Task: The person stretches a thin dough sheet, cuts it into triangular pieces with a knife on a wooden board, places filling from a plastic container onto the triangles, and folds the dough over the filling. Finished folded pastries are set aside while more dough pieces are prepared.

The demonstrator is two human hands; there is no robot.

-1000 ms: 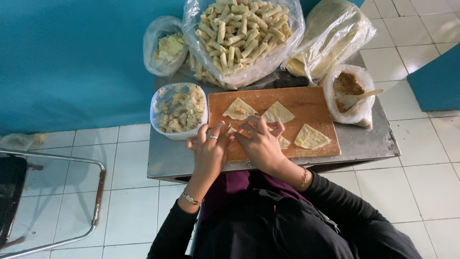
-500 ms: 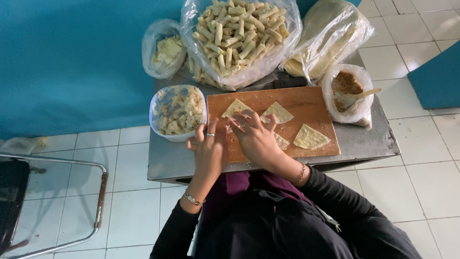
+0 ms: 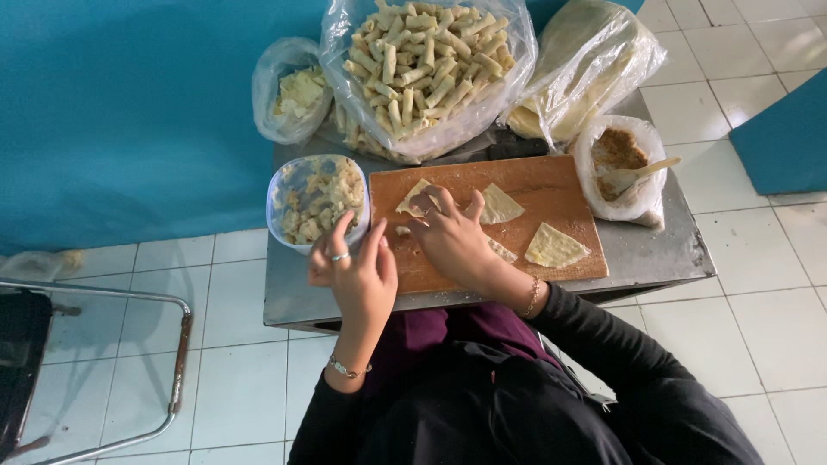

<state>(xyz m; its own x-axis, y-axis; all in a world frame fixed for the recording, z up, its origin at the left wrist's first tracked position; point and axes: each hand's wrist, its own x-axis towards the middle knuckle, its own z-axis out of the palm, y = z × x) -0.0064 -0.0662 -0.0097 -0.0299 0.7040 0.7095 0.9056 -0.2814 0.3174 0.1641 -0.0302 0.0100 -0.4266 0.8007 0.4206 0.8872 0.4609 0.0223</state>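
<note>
We note a metal table (image 3: 655,258) bearing a large bag of rolled pastries (image 3: 426,60) beyond the hands, a wooden cutting board (image 3: 551,185) beneath them, and a filling bowl (image 3: 314,202) just left of the left hand (image 3: 362,275). That hand hovers released, fingers spread, grasping nothing. The right hand (image 3: 448,237) presses loosely curled fingers on a pale triangular wrapper (image 3: 413,196) lying flat at the board's left end; two more wrappers (image 3: 551,248) lie to its right.

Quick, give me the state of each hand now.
Left hand: open, fingers spread, holding nothing visible.
Right hand: fingers pressed on a wrapper on the cutting board; grip cannot be told.
</note>
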